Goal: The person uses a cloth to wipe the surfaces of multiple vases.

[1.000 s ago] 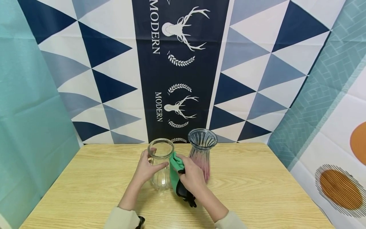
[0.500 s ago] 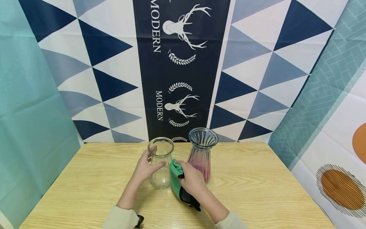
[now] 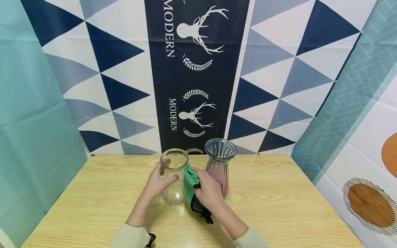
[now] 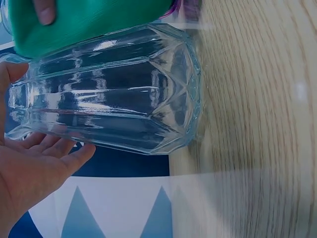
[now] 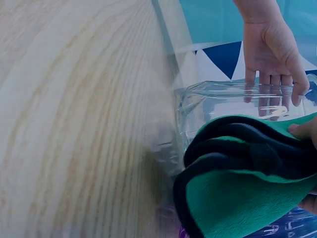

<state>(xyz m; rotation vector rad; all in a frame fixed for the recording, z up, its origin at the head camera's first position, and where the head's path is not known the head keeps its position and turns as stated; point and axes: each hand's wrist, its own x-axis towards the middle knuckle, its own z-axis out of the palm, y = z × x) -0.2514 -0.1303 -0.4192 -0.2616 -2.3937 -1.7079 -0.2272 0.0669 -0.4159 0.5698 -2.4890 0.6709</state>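
A clear ribbed glass vase (image 3: 174, 194) stands upright on the wooden table. My left hand (image 3: 156, 182) grips its upper part from the left, thumb in front and fingers behind. In the left wrist view the faceted lower half of this glass vase (image 4: 114, 94) is uncovered. My right hand (image 3: 208, 191) pinches a folded green cloth (image 3: 188, 193) with black edging against the vase's right side. The layered folds of the green cloth (image 5: 237, 203) hang below my fingers in the right wrist view and hide part of the glass.
Just right of my right hand stands a second ribbed glass vase (image 3: 217, 168), blue-grey at its flared rim and pink lower down. The wooden table (image 3: 273, 199) ends at a patterned backdrop (image 3: 192, 82), with a teal sheet (image 3: 40, 137) along the left.
My right hand has slid the cloth a little down the vase's side and then back up. The left hand keeps its grip, and both vases stay in place.
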